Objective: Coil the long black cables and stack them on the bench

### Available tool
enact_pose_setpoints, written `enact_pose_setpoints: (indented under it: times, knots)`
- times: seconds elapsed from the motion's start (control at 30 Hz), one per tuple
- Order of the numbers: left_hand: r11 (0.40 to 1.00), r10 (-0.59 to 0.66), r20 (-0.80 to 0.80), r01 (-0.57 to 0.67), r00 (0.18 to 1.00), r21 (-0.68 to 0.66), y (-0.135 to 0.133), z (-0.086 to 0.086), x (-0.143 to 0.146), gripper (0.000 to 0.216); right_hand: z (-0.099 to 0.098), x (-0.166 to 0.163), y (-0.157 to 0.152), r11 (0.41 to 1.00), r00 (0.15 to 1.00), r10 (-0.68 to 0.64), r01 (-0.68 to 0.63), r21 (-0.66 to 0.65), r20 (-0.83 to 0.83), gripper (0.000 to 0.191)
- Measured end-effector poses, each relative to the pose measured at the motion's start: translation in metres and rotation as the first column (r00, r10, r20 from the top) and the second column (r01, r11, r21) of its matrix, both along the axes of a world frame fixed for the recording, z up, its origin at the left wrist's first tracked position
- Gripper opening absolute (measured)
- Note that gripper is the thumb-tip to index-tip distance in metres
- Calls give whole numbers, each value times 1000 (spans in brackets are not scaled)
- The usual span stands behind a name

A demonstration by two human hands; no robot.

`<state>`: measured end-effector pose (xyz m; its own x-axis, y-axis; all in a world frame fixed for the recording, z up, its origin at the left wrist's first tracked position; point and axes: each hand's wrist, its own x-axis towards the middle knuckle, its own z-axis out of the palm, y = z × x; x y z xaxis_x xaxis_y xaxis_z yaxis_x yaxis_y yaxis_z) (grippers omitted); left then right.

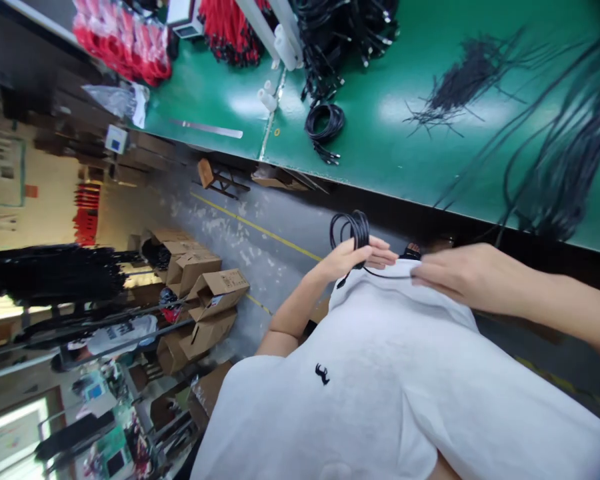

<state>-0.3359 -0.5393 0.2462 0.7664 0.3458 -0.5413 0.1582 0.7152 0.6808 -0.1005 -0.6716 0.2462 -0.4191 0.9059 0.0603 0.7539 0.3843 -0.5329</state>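
Black cable [361,227]: in the head view, loops gathered at the left hand, just below the table edge; the part behind the thumb is hidden.
Left hand [350,259]: holds the coil in the crook between thumb and straightened fingers.
Right hand [460,272]: blurred, with fingertips together on the strand that runs from the coil; the exact pinch is hard to make out.
White shirt [370,347]: fills the bottom, cut off there, with its hem behind the strand.
Green table [390,160]: crosses the top, cut off above and at right.
Small coil [325,123]: lies near the table's edge, ends bundled.
Black bundles [330,47]: cut off by the top edge.
Thin black pieces [460,80]: a tangled heap, too fine to identify.
Loose black strands [570,153]: smeared by blur, hanging past the table edge.
Red cables [230,30]: partly hidden by white posts.
Cartons [205,287]: on the floor, overlapping; contents mostly hidden.
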Motion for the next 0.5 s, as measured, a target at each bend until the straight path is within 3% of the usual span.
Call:
enact_pose_setpoints:
  times: [0.1,0.2,0.27,0.37,0.43,0.5]
  knots:
    - [957,-285,105,288,953,-18,-12,-9,12,44,20,-9,35,1000,998,-26,26,-17,52,47]
    - [948,-290,204,310,935,-72,-16,-13,10,42,13,6,63,992,994,-96,92,-90,-50,42]
    - [973,-155,201,185,967,-141,-12,-12,5,34,-11,33,70,976,975,-182,164,-140,-127,43]
    - [965,231,89,-217,969,-149,0,-3,-10,32,-70,91,55,897,901,-416,385,-216,-121,46]
    - [862,504,86,-495,859,-104,11,5,-21,36,-109,120,33,825,857,-512,510,-244,61,43]
    - [762,647,136,-642,750,-85,21,10,-31,38,-133,126,7,847,885,-420,461,-265,200,35]
